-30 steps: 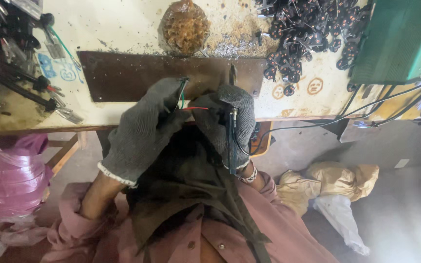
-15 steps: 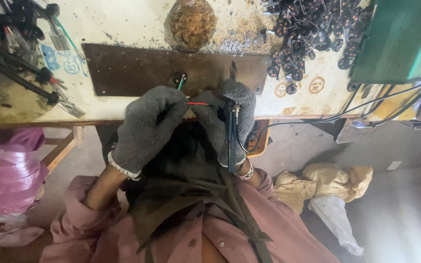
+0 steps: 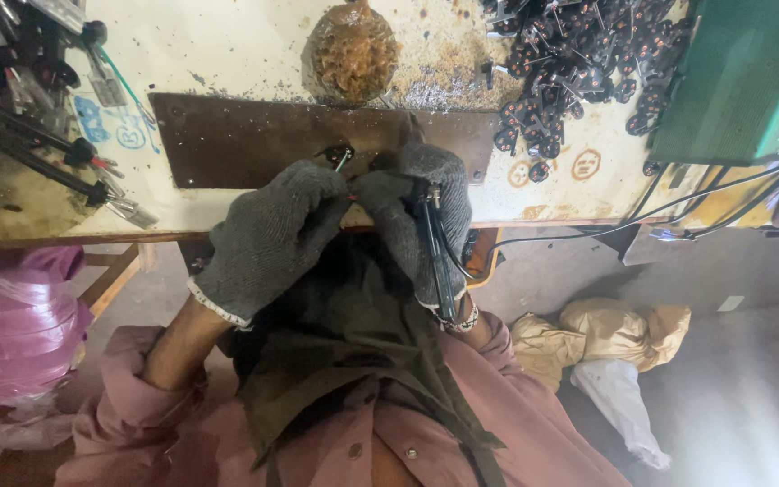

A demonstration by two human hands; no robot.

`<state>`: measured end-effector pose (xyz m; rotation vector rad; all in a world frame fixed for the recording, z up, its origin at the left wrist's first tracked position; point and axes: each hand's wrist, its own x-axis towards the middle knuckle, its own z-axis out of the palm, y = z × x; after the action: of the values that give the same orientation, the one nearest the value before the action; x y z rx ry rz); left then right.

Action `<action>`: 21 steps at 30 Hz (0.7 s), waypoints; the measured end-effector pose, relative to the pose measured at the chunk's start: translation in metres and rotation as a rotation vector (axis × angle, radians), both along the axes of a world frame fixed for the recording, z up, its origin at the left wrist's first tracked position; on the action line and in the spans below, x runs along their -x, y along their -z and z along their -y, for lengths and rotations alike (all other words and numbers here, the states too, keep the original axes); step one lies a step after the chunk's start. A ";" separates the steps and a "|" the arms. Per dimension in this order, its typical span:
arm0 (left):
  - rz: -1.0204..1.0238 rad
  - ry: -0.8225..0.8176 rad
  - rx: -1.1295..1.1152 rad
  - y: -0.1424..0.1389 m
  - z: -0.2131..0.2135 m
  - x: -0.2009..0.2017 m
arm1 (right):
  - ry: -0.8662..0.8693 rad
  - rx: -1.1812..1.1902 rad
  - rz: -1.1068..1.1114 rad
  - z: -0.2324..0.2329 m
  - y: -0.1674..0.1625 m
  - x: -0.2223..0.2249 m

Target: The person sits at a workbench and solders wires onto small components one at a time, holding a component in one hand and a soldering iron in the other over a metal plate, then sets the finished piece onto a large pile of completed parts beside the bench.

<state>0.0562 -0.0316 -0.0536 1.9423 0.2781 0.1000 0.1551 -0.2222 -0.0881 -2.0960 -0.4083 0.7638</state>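
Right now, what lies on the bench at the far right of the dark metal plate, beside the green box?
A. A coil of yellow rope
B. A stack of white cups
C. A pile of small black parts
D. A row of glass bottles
C. A heap of small black parts is spread over the bench top between the dark metal plate and the green box; no cups, rope or bottles show there.

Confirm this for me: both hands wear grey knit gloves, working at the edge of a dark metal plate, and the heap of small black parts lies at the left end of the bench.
Not quite. The head view shows the heap of small black parts at the right end, beside the green box. The left hand and right hand, in grey gloves, work at the dark metal plate.
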 end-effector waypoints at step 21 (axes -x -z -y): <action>-0.074 -0.338 0.216 -0.005 0.015 -0.005 | 0.493 -0.555 -0.026 -0.025 -0.054 -0.008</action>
<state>0.0609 -0.0462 -0.0490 1.6724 0.6403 0.2110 0.1633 -0.1974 -0.0343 -1.5637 -0.0612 0.3319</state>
